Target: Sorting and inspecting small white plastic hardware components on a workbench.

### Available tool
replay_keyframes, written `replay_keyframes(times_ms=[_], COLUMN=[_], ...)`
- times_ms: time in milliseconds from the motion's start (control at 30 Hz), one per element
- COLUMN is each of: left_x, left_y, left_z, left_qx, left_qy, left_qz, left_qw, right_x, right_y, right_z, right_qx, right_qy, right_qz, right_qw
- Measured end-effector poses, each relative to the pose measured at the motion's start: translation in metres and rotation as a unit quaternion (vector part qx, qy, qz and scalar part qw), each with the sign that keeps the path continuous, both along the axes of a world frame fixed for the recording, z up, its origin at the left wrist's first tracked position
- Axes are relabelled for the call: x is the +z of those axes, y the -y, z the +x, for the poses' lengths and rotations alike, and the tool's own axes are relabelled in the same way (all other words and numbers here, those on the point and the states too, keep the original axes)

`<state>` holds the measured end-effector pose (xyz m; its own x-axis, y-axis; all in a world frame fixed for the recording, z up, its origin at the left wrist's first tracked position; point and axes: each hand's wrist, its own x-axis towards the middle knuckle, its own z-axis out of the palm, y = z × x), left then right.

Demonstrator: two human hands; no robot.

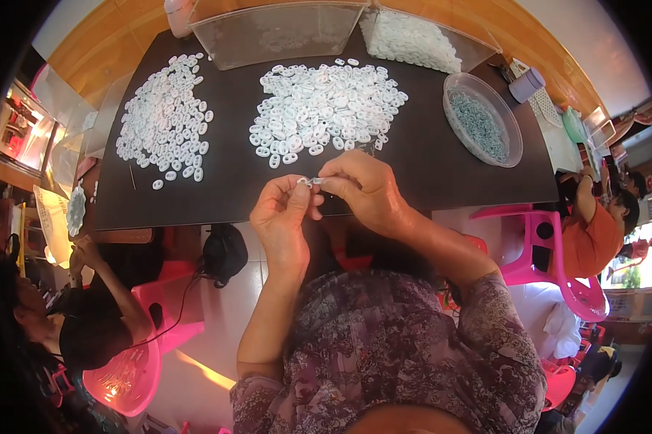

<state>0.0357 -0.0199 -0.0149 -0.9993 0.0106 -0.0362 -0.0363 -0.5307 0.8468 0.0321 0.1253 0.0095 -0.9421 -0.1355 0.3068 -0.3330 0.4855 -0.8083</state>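
Note:
Over the table's near edge, my left hand is closed in a pinch on a small white oval piece. My right hand comes in from the other side, thumb and forefinger pinched on a tiny greyish part that meets the white piece. Its exact kind is too small to make out. Just beyond my hands spreads a pile of white oval pieces with two holes each. To its right, a round clear tub holds many small grey-blue parts.
Another pile of white ovals lies on the dark table at the left. Behind stand a clear bin and a bin heaped with white pieces. A purple-grey cup is far right. Co-workers sit both sides, near pink chairs.

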Motion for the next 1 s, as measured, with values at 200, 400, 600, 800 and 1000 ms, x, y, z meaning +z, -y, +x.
replay_keyframes(times_ms=[200, 400, 600, 800, 1000], left_x=[0.008, 0.008, 0.011, 0.008, 0.007], left_y=[-0.008, -0.018, -0.025, -0.028, -0.03], left_z=[0.003, 0.005, 0.007, 0.008, 0.009], left_qx=[0.026, 0.001, -0.024, -0.03, -0.025], left_qy=[-0.014, -0.03, -0.001, 0.021, 0.047], left_qz=[-0.041, -0.042, -0.028, -0.02, -0.012], left_qw=[0.999, 0.999, 0.999, 0.999, 0.999], right_x=[-0.002, -0.001, -0.007, -0.008, -0.011], right_y=[-0.007, -0.013, -0.019, -0.021, -0.027], right_z=[0.002, 0.004, 0.009, 0.014, 0.016], right_qx=[-0.001, 0.009, -0.029, -0.03, 0.018], right_qy=[-0.002, -0.011, 0.117, -0.036, 0.183], right_qz=[-0.037, -0.073, -0.212, -0.063, -0.3], right_qw=[0.999, 0.997, 0.97, 0.997, 0.936])
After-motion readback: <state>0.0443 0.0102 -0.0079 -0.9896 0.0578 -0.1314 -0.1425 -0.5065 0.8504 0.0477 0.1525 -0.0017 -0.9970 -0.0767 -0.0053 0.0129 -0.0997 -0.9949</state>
